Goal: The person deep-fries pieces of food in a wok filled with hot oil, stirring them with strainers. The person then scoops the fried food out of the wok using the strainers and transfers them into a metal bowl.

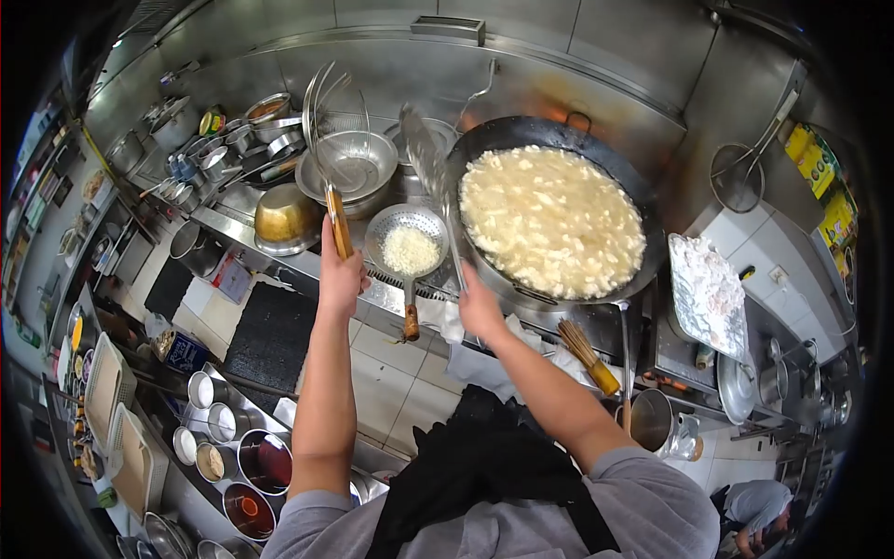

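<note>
My left hand (345, 272) is closed round the wooden handle of a wire skimmer (323, 154), which stands upright over the metal bowls. A long metal handle is in the fist of my right hand (482, 303), at the near left side of the wok. The head of this metal utensil (426, 158) is blurred, so its exact kind does not show. Pale pieces in bubbling liquid (554, 224) fill the big black wok (652, 219). Between my hands a perforated ladle (377, 224) with a wooden handle holds small white bits (410, 252).
A foil-lined tray (684, 326) of white floury pieces stands right of the wok. A bamboo brush (591, 359) lies at the counter's front edge. Bowls (358, 163) and a golden pot (284, 216) stand to the left. Sauce pots (250, 511) line the lower left. Another person (756, 508) is at lower right.
</note>
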`<control>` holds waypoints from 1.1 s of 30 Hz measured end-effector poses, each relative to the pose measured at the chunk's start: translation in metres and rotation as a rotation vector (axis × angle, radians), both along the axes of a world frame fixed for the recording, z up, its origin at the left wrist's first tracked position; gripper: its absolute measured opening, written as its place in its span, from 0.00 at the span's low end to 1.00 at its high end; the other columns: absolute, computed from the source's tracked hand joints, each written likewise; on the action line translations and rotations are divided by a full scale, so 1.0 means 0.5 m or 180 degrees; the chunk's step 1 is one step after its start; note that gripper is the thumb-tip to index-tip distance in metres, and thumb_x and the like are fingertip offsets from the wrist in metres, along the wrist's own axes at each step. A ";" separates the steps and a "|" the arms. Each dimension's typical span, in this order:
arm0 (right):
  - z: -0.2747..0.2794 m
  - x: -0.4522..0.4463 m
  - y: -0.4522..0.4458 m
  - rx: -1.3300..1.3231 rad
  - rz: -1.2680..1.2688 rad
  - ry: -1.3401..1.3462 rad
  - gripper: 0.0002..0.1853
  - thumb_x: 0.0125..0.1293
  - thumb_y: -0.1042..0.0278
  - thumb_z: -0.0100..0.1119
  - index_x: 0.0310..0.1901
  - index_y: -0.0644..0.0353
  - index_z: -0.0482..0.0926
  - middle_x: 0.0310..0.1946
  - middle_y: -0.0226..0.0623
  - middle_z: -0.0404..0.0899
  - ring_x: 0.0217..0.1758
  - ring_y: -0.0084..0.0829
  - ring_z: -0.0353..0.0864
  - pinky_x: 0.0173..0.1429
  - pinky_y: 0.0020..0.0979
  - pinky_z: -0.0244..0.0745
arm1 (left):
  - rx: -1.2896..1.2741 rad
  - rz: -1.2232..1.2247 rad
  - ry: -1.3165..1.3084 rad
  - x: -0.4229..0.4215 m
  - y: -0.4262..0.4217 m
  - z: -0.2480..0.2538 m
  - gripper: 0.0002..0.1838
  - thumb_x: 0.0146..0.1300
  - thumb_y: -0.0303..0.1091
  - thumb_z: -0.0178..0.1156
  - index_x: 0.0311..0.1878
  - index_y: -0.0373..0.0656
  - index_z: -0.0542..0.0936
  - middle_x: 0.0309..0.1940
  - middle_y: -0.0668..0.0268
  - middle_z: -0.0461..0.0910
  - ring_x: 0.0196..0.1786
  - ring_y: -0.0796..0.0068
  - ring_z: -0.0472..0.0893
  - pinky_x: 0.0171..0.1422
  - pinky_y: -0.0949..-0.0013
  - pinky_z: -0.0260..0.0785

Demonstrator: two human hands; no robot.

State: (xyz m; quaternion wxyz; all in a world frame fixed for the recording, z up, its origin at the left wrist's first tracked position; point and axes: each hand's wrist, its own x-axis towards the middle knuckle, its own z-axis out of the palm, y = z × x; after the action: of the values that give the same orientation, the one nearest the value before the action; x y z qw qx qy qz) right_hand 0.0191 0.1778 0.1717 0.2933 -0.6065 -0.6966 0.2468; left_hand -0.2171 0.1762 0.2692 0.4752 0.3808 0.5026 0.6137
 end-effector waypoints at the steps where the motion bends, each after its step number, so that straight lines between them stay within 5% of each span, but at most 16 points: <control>1: -0.012 -0.006 -0.004 0.0008 0.0022 0.0010 0.35 0.63 0.77 0.49 0.73 0.52 0.55 0.47 0.60 0.80 0.47 0.54 0.82 0.54 0.45 0.74 | -0.0076 -0.0074 -0.0109 -0.010 -0.017 -0.010 0.45 0.62 0.17 0.48 0.78 0.63 0.44 0.30 0.71 0.66 0.22 0.83 0.62 0.23 0.77 0.57; 3: -0.050 -0.010 -0.001 -0.1086 0.0097 -0.0893 0.37 0.60 0.78 0.47 0.73 0.51 0.54 0.46 0.61 0.79 0.50 0.59 0.79 0.54 0.50 0.74 | -0.0125 -0.0043 -0.0202 -0.026 -0.039 -0.068 0.45 0.62 0.17 0.48 0.78 0.62 0.44 0.30 0.70 0.66 0.22 0.83 0.62 0.23 0.77 0.57; 8: -0.144 0.015 -0.010 -0.0913 0.0193 -0.1028 0.42 0.58 0.78 0.49 0.75 0.48 0.50 0.37 0.62 0.81 0.43 0.56 0.82 0.46 0.48 0.76 | -0.0549 -0.0356 -0.0452 -0.069 -0.097 -0.235 0.45 0.62 0.17 0.49 0.77 0.64 0.45 0.27 0.70 0.66 0.20 0.80 0.63 0.22 0.76 0.58; 12: -0.154 0.002 -0.050 -0.0590 -0.0103 -0.0180 0.41 0.60 0.76 0.48 0.75 0.47 0.47 0.32 0.57 0.81 0.36 0.54 0.82 0.42 0.50 0.75 | -0.0972 -0.0682 -0.1018 -0.071 -0.105 -0.317 0.39 0.64 0.20 0.50 0.75 0.64 0.51 0.26 0.67 0.67 0.21 0.80 0.64 0.21 0.77 0.58; 14: -0.159 -0.009 -0.031 -0.0143 0.0550 0.0329 0.42 0.60 0.78 0.49 0.76 0.53 0.45 0.25 0.53 0.77 0.23 0.45 0.77 0.29 0.44 0.73 | -0.1026 -0.1114 -0.1261 -0.068 -0.074 -0.362 0.37 0.67 0.23 0.51 0.75 0.63 0.50 0.30 0.65 0.72 0.23 0.79 0.68 0.22 0.76 0.62; 18: -0.200 -0.029 0.005 -0.1801 0.0497 0.2628 0.37 0.68 0.79 0.46 0.75 0.41 0.47 0.20 0.42 0.72 0.14 0.30 0.70 0.16 0.38 0.67 | -0.1181 -0.1362 -0.1096 -0.021 -0.002 -0.425 0.30 0.68 0.27 0.51 0.72 0.54 0.58 0.34 0.62 0.74 0.24 0.77 0.70 0.24 0.75 0.64; 19: -0.217 -0.038 0.012 -0.1594 0.0465 0.2166 0.36 0.69 0.79 0.45 0.75 0.43 0.47 0.20 0.42 0.72 0.11 0.30 0.69 0.16 0.37 0.68 | -0.1312 -0.1173 -0.0933 -0.022 0.015 -0.444 0.28 0.67 0.27 0.52 0.70 0.49 0.61 0.35 0.61 0.75 0.25 0.77 0.71 0.25 0.75 0.65; 20: -0.214 -0.039 0.012 -0.1634 0.0279 0.1951 0.35 0.70 0.75 0.48 0.75 0.48 0.47 0.22 0.42 0.75 0.12 0.29 0.71 0.17 0.36 0.70 | -0.1298 -0.1245 -0.0876 -0.041 0.031 -0.488 0.28 0.67 0.27 0.52 0.70 0.49 0.61 0.35 0.61 0.75 0.25 0.77 0.71 0.25 0.75 0.65; 22: -0.259 -0.051 0.024 -0.1846 0.0131 0.1457 0.38 0.69 0.67 0.53 0.75 0.56 0.44 0.31 0.50 0.79 0.19 0.33 0.78 0.18 0.33 0.73 | -0.1255 0.0074 0.0870 -0.077 0.062 -0.572 0.27 0.65 0.28 0.53 0.68 0.43 0.63 0.39 0.60 0.77 0.27 0.76 0.72 0.27 0.74 0.65; 23: -0.237 -0.052 0.016 -0.1818 0.0074 0.1543 0.38 0.69 0.67 0.53 0.75 0.56 0.44 0.31 0.50 0.79 0.19 0.33 0.78 0.18 0.33 0.73 | -0.1267 0.0337 0.1083 -0.085 0.055 -0.548 0.28 0.64 0.28 0.53 0.68 0.41 0.63 0.42 0.58 0.77 0.32 0.74 0.74 0.33 0.71 0.68; 26: -0.182 -0.021 -0.032 -0.2060 0.1244 0.0331 0.42 0.66 0.58 0.59 0.75 0.58 0.46 0.38 0.51 0.80 0.30 0.38 0.81 0.34 0.37 0.78 | -0.0630 0.0808 0.1308 -0.171 0.055 -0.597 0.28 0.62 0.25 0.54 0.67 0.40 0.64 0.53 0.54 0.74 0.50 0.64 0.75 0.53 0.61 0.70; 29: -0.225 0.103 -0.137 -0.1222 0.2279 0.0552 0.42 0.63 0.55 0.61 0.74 0.58 0.51 0.44 0.50 0.80 0.44 0.41 0.79 0.49 0.39 0.74 | -0.0017 0.1062 0.1775 -0.153 -0.001 -0.520 0.21 0.63 0.24 0.52 0.60 0.38 0.70 0.50 0.59 0.75 0.49 0.67 0.76 0.55 0.66 0.68; 30: -0.267 0.178 -0.189 -0.1343 0.2269 0.0721 0.43 0.63 0.54 0.62 0.74 0.59 0.53 0.46 0.49 0.80 0.48 0.42 0.79 0.54 0.40 0.73 | 0.0033 0.1586 0.2221 -0.015 -0.071 -0.372 0.16 0.60 0.26 0.60 0.50 0.31 0.76 0.44 0.47 0.79 0.46 0.55 0.79 0.53 0.54 0.72; 32: -0.380 0.342 -0.321 -0.2437 0.1460 0.1103 0.39 0.62 0.53 0.63 0.71 0.58 0.60 0.48 0.49 0.80 0.49 0.43 0.79 0.52 0.39 0.73 | 0.0834 0.1431 0.2281 -0.008 -0.051 -0.414 0.19 0.61 0.29 0.61 0.53 0.29 0.74 0.46 0.43 0.78 0.47 0.51 0.79 0.53 0.53 0.72; 33: -0.478 0.442 -0.405 -0.2056 0.1052 0.0959 0.35 0.61 0.55 0.63 0.69 0.55 0.66 0.49 0.49 0.80 0.51 0.41 0.80 0.54 0.40 0.74 | 0.0713 0.1085 0.2331 0.063 -0.067 -0.373 0.19 0.63 0.32 0.60 0.53 0.29 0.74 0.46 0.43 0.77 0.48 0.49 0.79 0.54 0.52 0.72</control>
State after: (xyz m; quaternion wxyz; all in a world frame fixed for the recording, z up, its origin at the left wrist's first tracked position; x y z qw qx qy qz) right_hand 0.2398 -0.0248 -0.0671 0.1427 -0.5042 -0.6205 0.5835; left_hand -0.1855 0.1430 0.0829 0.1124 0.5346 0.6242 0.5585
